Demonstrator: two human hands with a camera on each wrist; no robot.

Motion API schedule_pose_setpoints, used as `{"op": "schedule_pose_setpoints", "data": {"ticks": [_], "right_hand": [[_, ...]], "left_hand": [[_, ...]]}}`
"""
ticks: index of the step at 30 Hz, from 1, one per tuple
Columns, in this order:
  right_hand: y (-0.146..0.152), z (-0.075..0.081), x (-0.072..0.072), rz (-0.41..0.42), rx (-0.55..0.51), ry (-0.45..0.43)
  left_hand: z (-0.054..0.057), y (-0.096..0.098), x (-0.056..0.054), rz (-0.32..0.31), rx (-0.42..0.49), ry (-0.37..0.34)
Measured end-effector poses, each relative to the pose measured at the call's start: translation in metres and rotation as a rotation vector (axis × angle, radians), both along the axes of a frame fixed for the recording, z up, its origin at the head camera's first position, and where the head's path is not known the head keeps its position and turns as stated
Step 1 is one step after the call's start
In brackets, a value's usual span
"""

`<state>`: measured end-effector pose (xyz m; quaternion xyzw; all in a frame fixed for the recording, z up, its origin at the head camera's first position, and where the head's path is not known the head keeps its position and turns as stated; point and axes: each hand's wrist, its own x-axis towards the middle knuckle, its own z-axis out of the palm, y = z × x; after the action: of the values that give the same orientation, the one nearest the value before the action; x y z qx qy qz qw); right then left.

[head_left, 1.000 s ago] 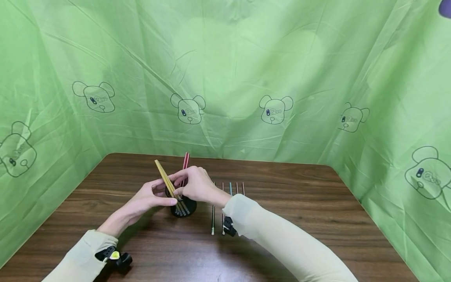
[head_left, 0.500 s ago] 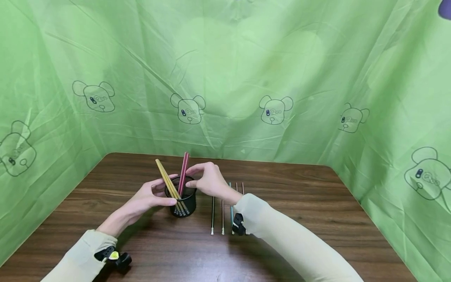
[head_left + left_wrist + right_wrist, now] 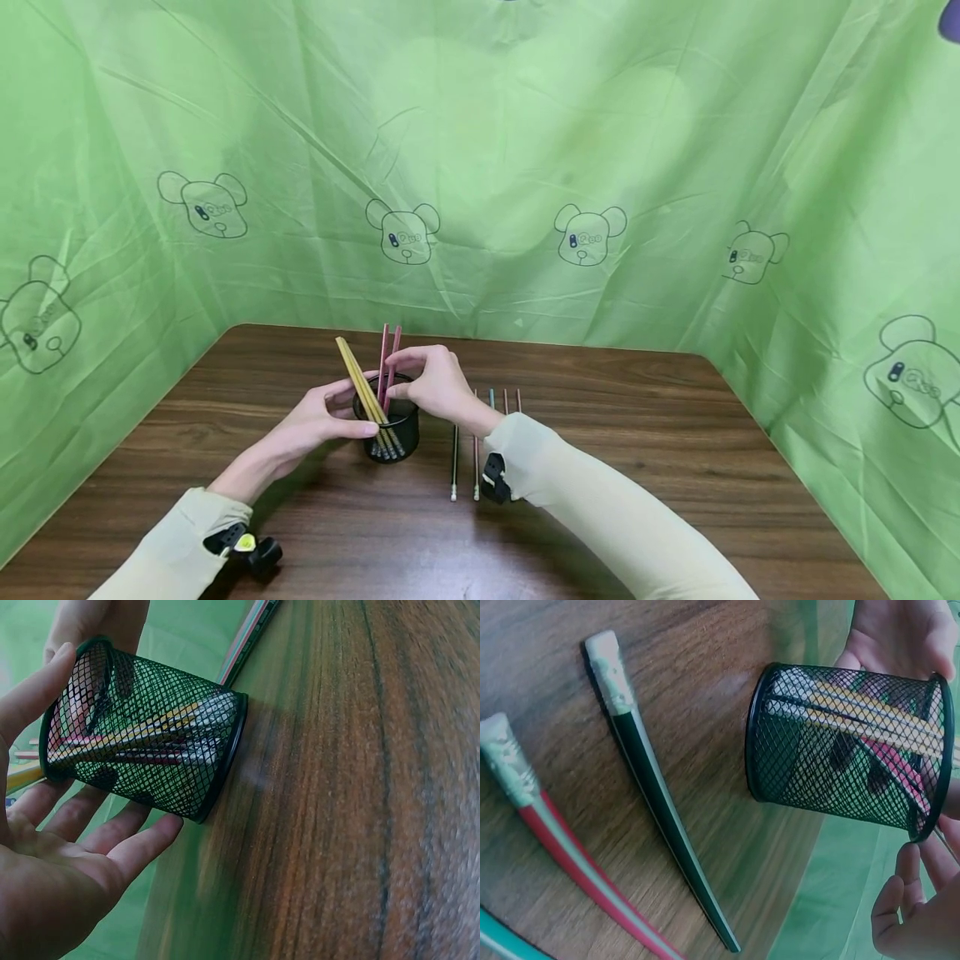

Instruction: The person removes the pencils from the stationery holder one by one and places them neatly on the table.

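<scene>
A black mesh pencil cup (image 3: 406,433) stands upright at the left-centre of the table. My left hand (image 3: 313,423) holds it, thumb at the near rim and fingers round the far side. Yellow pencils (image 3: 358,379) lean left in the cup, their metal-capped eraser ends down, visible through the mesh (image 3: 142,739). Behind them rise two red pencils (image 3: 384,350), their tops slightly apart. With thumb and index finger at the rim, my right hand (image 3: 438,387) appears to pinch a red pencil; its fingertips partly cover the contact.
Right of the cup several pencils lie in a row on the wooden table (image 3: 600,433): a black pencil (image 3: 660,791), a red pencil (image 3: 577,859), a teal pencil (image 3: 510,941) and reddish ones partly under my right forearm. A green curtain (image 3: 487,167) surrounds the table.
My right hand moved from the yellow pencils to right of the red ones, then slightly left again. The red pencils, together before, now stand apart. My left hand stays on the cup.
</scene>
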<state>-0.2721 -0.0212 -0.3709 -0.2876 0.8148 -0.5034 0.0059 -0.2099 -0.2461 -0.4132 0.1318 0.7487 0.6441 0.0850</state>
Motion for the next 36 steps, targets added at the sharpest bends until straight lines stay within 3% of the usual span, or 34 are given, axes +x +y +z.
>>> {"op": "schedule_pose_setpoints", "data": {"ticks": [8,18,31,36], "right_hand": [[-0.005,-0.002,0.000,0.018,-0.019,0.006],[0.000,-0.001,-0.005,-0.124,-0.035,0.123],[0.008,0.003,-0.010,-0.109,-0.208,0.094],[0.013,0.007,-0.011,-0.125,-0.215,0.142]], "left_hand": [[-0.001,0.000,0.000,0.019,-0.016,-0.014],[-0.001,0.000,0.000,0.011,0.004,-0.005],[-0.001,0.001,0.001,0.015,0.000,-0.008],[-0.001,0.001,0.000,0.021,-0.012,-0.006]]}}
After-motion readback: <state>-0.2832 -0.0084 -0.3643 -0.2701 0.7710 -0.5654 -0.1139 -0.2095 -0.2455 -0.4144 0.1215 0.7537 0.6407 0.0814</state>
